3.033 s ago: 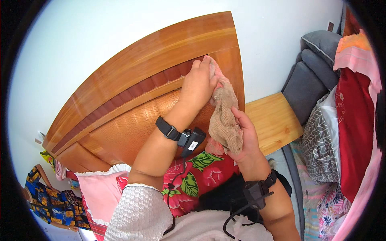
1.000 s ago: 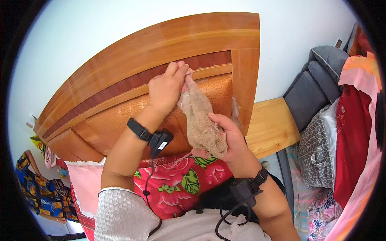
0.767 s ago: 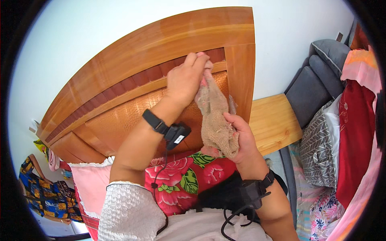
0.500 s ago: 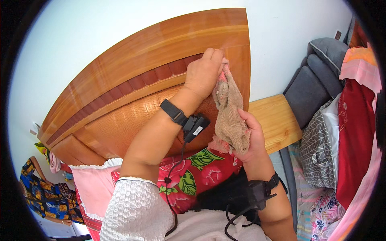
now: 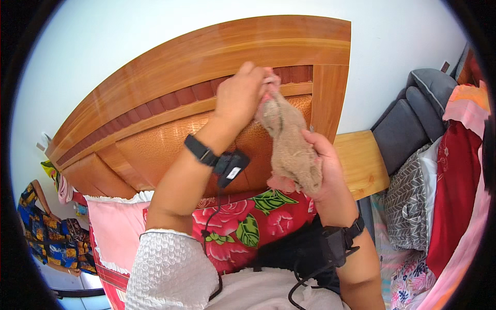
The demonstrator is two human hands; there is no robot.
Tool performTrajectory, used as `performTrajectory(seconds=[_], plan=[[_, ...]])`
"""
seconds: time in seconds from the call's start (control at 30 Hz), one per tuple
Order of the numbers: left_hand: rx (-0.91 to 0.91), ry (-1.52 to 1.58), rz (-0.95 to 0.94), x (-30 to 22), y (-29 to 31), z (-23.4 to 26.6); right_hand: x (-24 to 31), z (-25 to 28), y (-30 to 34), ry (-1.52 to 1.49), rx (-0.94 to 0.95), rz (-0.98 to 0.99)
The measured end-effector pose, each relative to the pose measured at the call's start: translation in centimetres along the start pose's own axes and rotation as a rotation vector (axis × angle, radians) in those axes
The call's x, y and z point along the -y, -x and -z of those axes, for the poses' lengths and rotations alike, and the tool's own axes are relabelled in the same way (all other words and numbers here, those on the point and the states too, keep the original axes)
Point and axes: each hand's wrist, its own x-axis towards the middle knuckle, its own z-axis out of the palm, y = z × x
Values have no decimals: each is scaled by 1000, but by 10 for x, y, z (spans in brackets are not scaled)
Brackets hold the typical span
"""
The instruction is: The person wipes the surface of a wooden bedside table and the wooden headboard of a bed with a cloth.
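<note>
A worn tan cloth with pink edges (image 5: 292, 139), rag-like and bunched lengthwise, is stretched between my two hands in front of the wooden headboard (image 5: 338, 77). My left hand (image 5: 240, 95) is closed on its upper, pink end, the fingertips partly hidden behind the knuckles. Lower down, my right hand (image 5: 330, 168) grips the bottom of the cloth, its thumb lying along the side and the other fingers mostly hidden. A pink corner of the cloth hangs loose near my right hand. Each wrist carries a black strap with a small device and a cable.
Below lies a red floral pillow (image 5: 245, 222), beside a pink frilled pillow (image 5: 116, 219). A wooden bedside surface (image 5: 361, 157) stands right of the headboard, near a grey sofa (image 5: 400, 129) heaped with fabrics. Another person in patterned clothes (image 5: 46, 227) is at the far left.
My left hand has moved left with the top of the cloth, which now looks wider and more spread. My right hand keeps its grip. The view has shifted slightly.
</note>
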Motion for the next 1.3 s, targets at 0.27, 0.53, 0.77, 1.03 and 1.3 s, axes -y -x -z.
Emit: performTrajectory(seconds=[0.27, 0.53, 0.77, 1.03, 1.3], plan=[[-167, -96, 202, 65, 59, 47, -48, -33, -38, 141, 249, -246], [-129, -11, 41, 33, 42, 3, -25, -4, -8, 99, 34, -105], [16, 258, -103, -43, -7, -59, 4, 34, 28, -98, -230, 232], [116, 254, -128, -64, -14, -59, 13, 54, 38, -141, -106, 296], [215, 148, -186, -31, -10, -36, -2, 19, 26, -86, -125, 242]])
